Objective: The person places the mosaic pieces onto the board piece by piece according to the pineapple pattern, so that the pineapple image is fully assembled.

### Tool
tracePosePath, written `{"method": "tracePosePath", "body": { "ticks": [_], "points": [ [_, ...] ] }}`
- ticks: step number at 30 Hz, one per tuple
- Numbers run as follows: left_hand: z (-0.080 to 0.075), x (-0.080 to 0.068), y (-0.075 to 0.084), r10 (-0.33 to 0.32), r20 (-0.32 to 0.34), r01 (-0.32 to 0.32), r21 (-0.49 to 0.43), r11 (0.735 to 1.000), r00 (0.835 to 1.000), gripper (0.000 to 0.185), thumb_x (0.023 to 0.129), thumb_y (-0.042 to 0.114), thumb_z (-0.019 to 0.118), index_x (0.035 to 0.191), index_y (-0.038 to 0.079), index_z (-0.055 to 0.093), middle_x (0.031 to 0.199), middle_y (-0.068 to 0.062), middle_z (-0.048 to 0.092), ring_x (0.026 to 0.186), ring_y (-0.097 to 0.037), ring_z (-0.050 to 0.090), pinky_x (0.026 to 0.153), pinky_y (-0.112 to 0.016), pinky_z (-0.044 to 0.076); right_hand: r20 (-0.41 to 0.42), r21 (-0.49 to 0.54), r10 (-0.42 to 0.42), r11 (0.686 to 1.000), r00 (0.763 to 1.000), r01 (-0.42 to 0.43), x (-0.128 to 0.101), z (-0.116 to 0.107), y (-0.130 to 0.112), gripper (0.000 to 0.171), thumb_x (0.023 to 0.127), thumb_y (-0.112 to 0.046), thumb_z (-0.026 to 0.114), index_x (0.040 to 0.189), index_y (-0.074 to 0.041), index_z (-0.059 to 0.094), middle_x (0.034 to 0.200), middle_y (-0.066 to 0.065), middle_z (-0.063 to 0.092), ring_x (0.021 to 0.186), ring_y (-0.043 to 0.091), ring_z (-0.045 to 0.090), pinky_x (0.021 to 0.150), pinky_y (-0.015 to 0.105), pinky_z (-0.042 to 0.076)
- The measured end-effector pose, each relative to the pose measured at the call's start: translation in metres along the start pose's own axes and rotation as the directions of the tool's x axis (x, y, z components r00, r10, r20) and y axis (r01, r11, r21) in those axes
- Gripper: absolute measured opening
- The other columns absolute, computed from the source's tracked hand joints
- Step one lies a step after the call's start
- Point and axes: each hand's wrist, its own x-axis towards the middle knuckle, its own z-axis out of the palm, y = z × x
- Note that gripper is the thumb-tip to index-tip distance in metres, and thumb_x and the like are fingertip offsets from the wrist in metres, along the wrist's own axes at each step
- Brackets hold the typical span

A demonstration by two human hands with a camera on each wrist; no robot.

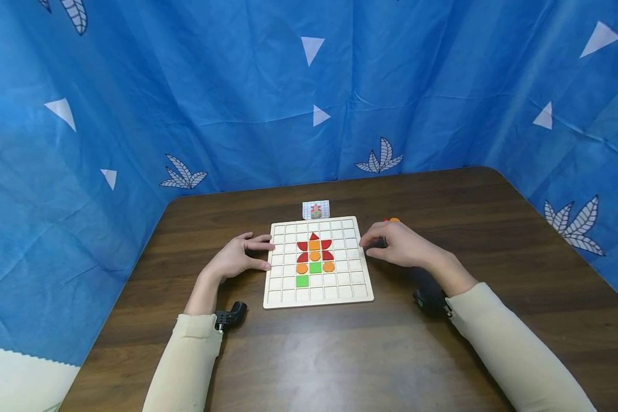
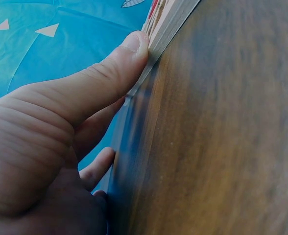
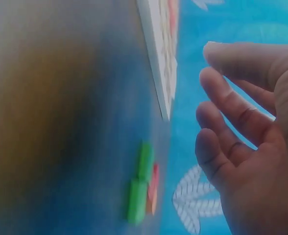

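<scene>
- The cream, square gridded board (image 1: 340, 293) lies on the dark brown wood-grain counter (image 1: 319, 355) between the hands, carrying flat red, orange and green pieces (image 1: 315, 256).
- The left hand (image 1: 234, 257) has its fingers spread, thumb against the board's left edge; an uneven push could skew the board and jolt pieces out of line.
- The right hand (image 1: 403, 245), loosely bent, pinches nothing visible near the right edge; a low sweep could scatter loose pieces.
- The right wrist view shows two loose green blocks (image 3: 136, 203), largely hidden in the head view.
- Only the head view shows the small printed paper card (image 1: 316, 210) beyond the board.
</scene>
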Motion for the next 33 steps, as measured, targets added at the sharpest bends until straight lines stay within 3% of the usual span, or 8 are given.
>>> {"method": "tracePosePath", "body": {
  "ticks": [6, 9, 16, 26, 33],
  "points": [
    [0.000, 0.000, -0.001, -0.003, -0.004, 0.003, -0.003, 1.000, 1.000, 0.050, 0.065, 0.043, 0.084, 0.112, 0.037, 0.069, 0.140, 0.020, 0.048, 0.147, -0.020, 0.007, 0.114, -0.061, 0.011, -0.053, -0.003, 0.109, 0.994, 0.993, -0.109, 0.002, -0.018, 0.024, 0.025, 0.085, -0.019, 0.071, 0.111, -0.017, 0.070, 0.106, -0.002, 0.064, 0.091, 0.020, 0.057, 0.080, 0.037, 0.052],
    [0.000, 0.000, 0.000, -0.009, -0.006, 0.009, -0.006, 1.000, 1.000, 0.050, 0.065, 0.043, 0.084, 0.112, 0.037, 0.069, 0.139, 0.020, 0.049, 0.147, -0.020, 0.007, 0.114, -0.061, 0.012, -0.077, 0.035, 0.169, 0.985, 0.983, -0.166, 0.003, -0.025, 0.037, 0.026, 0.087, -0.017, 0.069, 0.112, -0.015, 0.068, 0.109, 0.004, 0.063, 0.090, 0.022, 0.056, 0.076, 0.036, 0.053],
    [0.001, 0.000, 0.001, -0.018, -0.009, 0.018, -0.011, 1.000, 1.000, 0.051, 0.064, 0.044, 0.084, 0.112, 0.036, 0.070, 0.139, 0.020, 0.049, 0.147, -0.020, 0.007, 0.114, -0.061, 0.012, -0.115, 0.119, 0.278, 0.957, 0.954, -0.264, 0.010, -0.032, 0.061, 0.030, 0.089, -0.013, 0.066, 0.119, -0.013, 0.065, 0.120, 0.011, 0.057, 0.101, 0.028, 0.053, 0.082, 0.040, 0.053],
    [0.001, 0.000, 0.000, -0.006, -0.012, 0.006, 0.009, 1.000, 1.000, 0.051, 0.064, 0.044, 0.084, 0.112, 0.037, 0.069, 0.140, 0.019, 0.049, 0.147, -0.021, 0.008, 0.114, -0.061, 0.013, -0.061, 0.150, 0.348, 0.930, 0.935, -0.337, 0.019, -0.027, 0.084, 0.035, 0.089, -0.008, 0.064, 0.123, -0.015, 0.063, 0.115, 0.013, 0.056, 0.093, 0.028, 0.047, 0.070, 0.033, 0.047],
    [0.001, 0.000, 0.001, -0.006, -0.009, 0.006, -0.002, 1.000, 1.000, 0.049, 0.064, 0.043, 0.085, 0.110, 0.037, 0.070, 0.139, 0.020, 0.049, 0.147, -0.020, 0.006, 0.115, -0.058, 0.013, -0.045, 0.123, 0.363, 0.927, 0.931, -0.355, 0.021, -0.023, 0.088, 0.034, 0.089, -0.006, 0.062, 0.121, -0.015, 0.065, 0.128, 0.014, 0.055, 0.100, 0.029, 0.049, 0.086, 0.043, 0.048]
  ]
}}
